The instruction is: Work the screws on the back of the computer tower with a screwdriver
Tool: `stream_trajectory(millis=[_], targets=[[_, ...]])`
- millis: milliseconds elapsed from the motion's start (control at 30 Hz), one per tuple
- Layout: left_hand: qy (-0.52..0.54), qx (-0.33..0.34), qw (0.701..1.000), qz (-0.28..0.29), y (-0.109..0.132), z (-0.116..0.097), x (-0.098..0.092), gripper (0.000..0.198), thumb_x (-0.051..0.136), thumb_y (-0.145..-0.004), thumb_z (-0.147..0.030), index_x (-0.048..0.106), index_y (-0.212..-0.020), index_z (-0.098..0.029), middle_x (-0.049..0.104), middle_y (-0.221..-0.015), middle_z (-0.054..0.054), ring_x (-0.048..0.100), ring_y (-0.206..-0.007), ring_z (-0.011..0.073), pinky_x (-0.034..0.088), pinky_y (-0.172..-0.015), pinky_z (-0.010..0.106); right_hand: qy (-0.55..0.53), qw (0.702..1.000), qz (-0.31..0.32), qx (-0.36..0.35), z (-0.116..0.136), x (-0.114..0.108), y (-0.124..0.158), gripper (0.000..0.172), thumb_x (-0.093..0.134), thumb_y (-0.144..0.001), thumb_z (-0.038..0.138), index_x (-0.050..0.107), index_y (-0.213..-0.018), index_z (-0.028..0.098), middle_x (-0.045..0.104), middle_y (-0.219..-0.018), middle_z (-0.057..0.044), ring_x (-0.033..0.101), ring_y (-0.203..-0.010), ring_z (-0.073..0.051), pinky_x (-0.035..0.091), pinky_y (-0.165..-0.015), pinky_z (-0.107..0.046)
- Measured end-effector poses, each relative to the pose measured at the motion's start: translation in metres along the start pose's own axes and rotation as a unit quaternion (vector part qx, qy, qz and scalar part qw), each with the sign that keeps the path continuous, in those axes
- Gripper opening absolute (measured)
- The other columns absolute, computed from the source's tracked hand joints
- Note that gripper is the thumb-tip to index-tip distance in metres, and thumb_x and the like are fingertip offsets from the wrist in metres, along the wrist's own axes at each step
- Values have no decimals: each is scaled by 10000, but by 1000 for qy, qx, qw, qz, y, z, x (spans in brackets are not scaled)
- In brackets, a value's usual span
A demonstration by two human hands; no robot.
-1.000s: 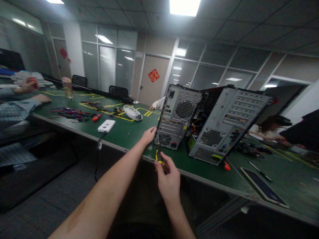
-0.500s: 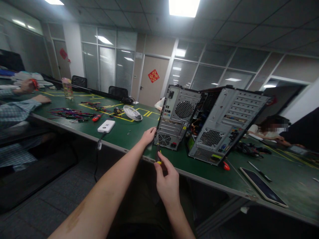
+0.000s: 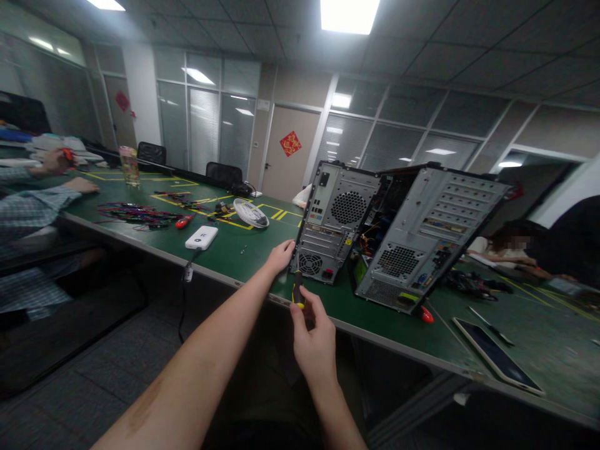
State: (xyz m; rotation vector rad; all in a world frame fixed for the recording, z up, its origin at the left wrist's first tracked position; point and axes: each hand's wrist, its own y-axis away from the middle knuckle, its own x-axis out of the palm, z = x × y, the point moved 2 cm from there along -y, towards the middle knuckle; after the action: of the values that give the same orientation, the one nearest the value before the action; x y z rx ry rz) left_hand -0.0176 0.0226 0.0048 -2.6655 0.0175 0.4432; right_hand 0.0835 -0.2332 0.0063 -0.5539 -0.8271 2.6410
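A grey computer tower (image 3: 338, 209) stands on the green table with its back panel facing me. My left hand (image 3: 280, 256) is closed against the tower's lower left edge, its fingertips partly hidden there. Held by the handle in my right hand (image 3: 315, 325) is a black-and-yellow screwdriver (image 3: 299, 292). It points up at the lower left corner of the back panel, beside the round fan grille; whether its tip sits in a screw is too small to tell. A second computer tower (image 3: 412, 244) stands just to the right.
Left on the green table (image 3: 234, 253) lie a white power bank (image 3: 201, 237) with a cable, a red-handled tool (image 3: 184, 221), bundled wires (image 3: 135, 215) and a white oval dish (image 3: 251, 214). Right are a tablet (image 3: 497, 356), a pen-like tool (image 3: 491, 326) and black cables (image 3: 478, 283). Other people sit at both sides.
The view has shifted slightly. My right hand and the screwdriver stay at the same corner of the tower, with the handle's yellow part showing more. My left hand keeps its place.
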Motion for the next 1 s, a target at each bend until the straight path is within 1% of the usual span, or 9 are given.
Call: stream_trajectory(millis=[133,200,367,433,533,600,733,900,1000], targets=[[4,1,1000,-6,1,-1,0,428,486,-1077,-404,772,-1350,-241,739,-1454,72,658,-1401,263,467,-1210,363,15,1000,3,-10,0,0,0,345,669,-1003,337,777,-1305,211,787,-1099,-86,704,-861,-213,588,-821,-334],[4,1,1000,-5,1,-2,1,429,487,-1076,-408,773,-1349,-240,737,-1457,73,658,-1400,266,468,-1210,366,17,1000,6,-10,-1,1,0,361,657,-1013,334,770,-1336,218,785,-1134,-96,709,-884,-220,592,-835,-343],[4,-4,1000,-1,0,-1,2,453,471,-1078,-414,759,-1370,-222,724,-1477,78,646,-1413,264,449,-1231,371,-1,1000,14,-6,-5,1,-1,386,598,-1061,355,750,-1393,231,779,-1282,-124,745,-1083,-254,598,-967,-387],[1,-7,1000,-1,0,-1,3,452,471,-1077,-414,757,-1372,-223,723,-1479,73,644,-1415,259,444,-1235,366,-22,1000,7,8,-8,2,-1,389,611,-1059,376,740,-1390,218,778,-1305,-128,760,-1076,-251,612,-974,-389],[-2,-11,1000,0,0,-2,3,450,467,-1079,-406,753,-1375,-225,721,-1482,70,640,-1420,254,447,-1232,359,-64,997,-1,33,-13,4,-1,422,618,-1066,422,702,-1412,197,793,-1251,-129,787,-1017,-239,637,-954,-386],[0,-10,1000,-1,0,-2,2,449,467,-1079,-403,756,-1370,-221,724,-1478,76,642,-1418,256,451,-1228,359,-82,996,-3,42,-15,5,-1,441,617,-1070,444,683,-1426,193,790,-1255,-132,792,-1043,-244,639,-969,-395],[8,-10,1000,-5,0,-1,1,438,480,-1075,-405,763,-1358,-226,728,-1471,74,649,-1410,260,456,-1226,372,-49,999,-3,20,-11,3,-2,405,613,-1071,420,718,-1403,213,759,-1351,-135,755,-1156,-261,603,-1033,-414],[8,-12,1000,-5,-1,0,3,432,486,-1076,-403,765,-1355,-226,730,-1467,77,650,-1408,262,457,-1221,371,-3,1000,6,-17,-6,-3,-3,389,568,-1091,375,747,-1414,252,783,-1232,-119,741,-1107,-257,592,-1007,-410],[9,-8,1000,-3,-1,0,4,427,488,-1077,-402,768,-1348,-227,732,-1465,77,652,-1405,260,456,-1222,367,-17,1000,12,-4,-8,-3,-3,378,590,-1081,368,751,-1402,252,772,-1308,-119,734,-1182,-263,579,-1062,-423]])
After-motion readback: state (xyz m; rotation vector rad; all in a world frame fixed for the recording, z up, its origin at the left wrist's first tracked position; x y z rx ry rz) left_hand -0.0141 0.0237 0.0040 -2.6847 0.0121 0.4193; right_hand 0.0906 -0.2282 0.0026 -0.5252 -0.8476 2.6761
